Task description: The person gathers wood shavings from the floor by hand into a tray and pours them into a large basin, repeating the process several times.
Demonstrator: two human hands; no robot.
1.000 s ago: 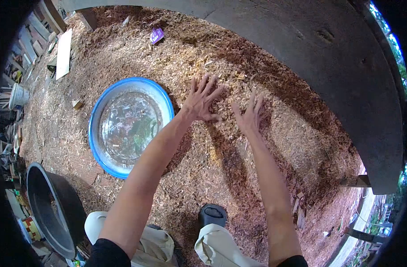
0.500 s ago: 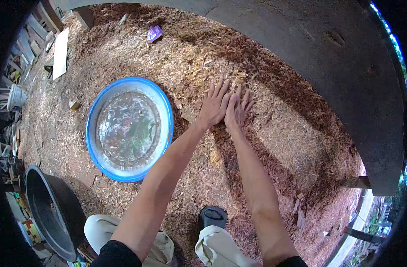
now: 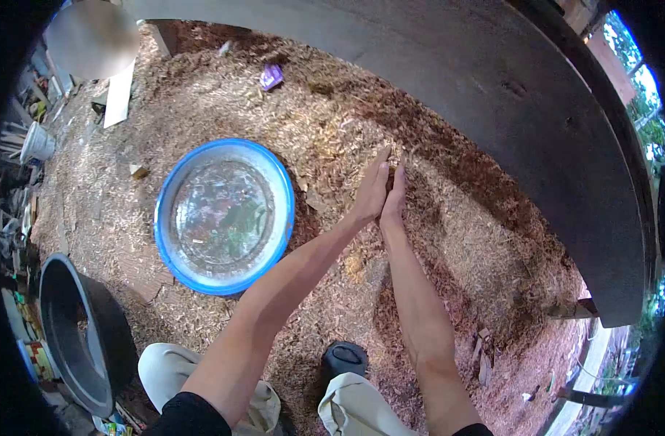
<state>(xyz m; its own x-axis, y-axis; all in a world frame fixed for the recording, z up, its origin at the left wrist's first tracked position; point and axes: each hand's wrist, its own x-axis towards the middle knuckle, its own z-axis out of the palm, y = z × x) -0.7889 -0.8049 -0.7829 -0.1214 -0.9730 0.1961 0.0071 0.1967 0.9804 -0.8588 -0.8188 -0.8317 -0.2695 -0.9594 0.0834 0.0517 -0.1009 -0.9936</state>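
My left hand and my right hand are side by side over a bed of wood shavings. They are turned on edge, thumbs uppermost, with the palms facing each other and the fingers stretched forward. Some shavings show by the fingertips; how much lies between the palms is hidden. Left of my hands, a wide round basin with a blue rim sits on the shavings, its pale inside stained and dirty.
A black tub stands at lower left. A dark overhanging panel spans the upper right. A purple packet, a pale board and a white bucket are farther off. My dark shoe shows below.
My hands have turned from palms down with spread fingers to on edge, palms facing and fingers together. The view has shifted slightly, and a blurred round patch appears at upper left.
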